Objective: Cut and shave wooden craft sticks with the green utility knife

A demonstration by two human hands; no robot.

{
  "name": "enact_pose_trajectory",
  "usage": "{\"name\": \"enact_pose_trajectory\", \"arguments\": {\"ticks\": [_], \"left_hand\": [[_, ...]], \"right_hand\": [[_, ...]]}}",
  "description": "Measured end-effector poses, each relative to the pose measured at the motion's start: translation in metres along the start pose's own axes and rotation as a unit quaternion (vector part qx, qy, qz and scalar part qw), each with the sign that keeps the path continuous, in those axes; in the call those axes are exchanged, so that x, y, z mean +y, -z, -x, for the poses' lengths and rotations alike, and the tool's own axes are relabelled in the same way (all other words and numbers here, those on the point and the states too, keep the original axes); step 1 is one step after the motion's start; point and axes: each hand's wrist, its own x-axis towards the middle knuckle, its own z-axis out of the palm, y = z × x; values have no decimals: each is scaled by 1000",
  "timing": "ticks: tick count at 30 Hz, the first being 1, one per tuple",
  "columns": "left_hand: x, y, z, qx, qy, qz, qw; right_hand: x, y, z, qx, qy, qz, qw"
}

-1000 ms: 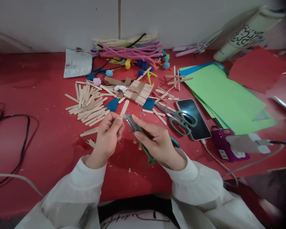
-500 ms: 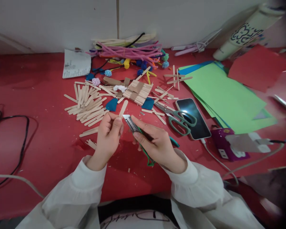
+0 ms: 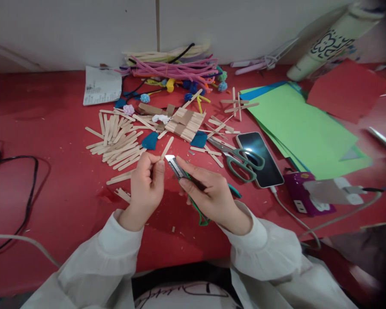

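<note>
Between the thumb and fingers of my left hand (image 3: 147, 182) is a wooden craft stick (image 3: 167, 148), its rounded end pointing up and away. My right hand (image 3: 209, 191) grips a utility knife (image 3: 176, 168) with a green and dark handle. The knife's blade is out and lies close beside the stick, near my left thumb; whether it touches is hard to tell. A loose pile of craft sticks (image 3: 119, 139) spreads behind my left hand. Beyond both hands rests a flat panel of joined sticks (image 3: 185, 124) with cardboard strips across it.
Green-handled scissors (image 3: 242, 165) overlap a phone (image 3: 260, 161) on the right, its cable running to a purple power block (image 3: 309, 193). Green paper sheets (image 3: 305, 124), pipe cleaners (image 3: 176, 68) and a paper note (image 3: 103, 86) lie farther back. A black cable (image 3: 32, 193) curves at left.
The stick in my left hand has turned to show its narrower side, and my left thumb has shifted slightly. The right hand with the knife stays nearly in place.
</note>
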Motion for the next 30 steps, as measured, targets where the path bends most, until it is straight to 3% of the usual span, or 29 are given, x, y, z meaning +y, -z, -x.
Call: {"name": "enact_pose_trajectory", "arguments": {"ticks": [5,8,11,16,21,30], "left_hand": [[-1,4,-4,-44,16,-2,999],[-1,4,-5,-52,25,4,998],[-1,3,-5,-49,45,35,997],[-2,1,-7,-54,95,123,986],[-1,1,-8,-54,136,202,968],[6,4,-12,-63,204,294,932]], "right_hand": [[2,3,-1,-7,67,46,997],[3,4,-1,-23,-6,-2,1000],[4,4,-2,-42,-108,-131,985],[7,1,-5,-42,-155,-258,953],[10,2,-5,-53,-142,-273,950],[4,4,-7,-52,-71,-188,978]]}}
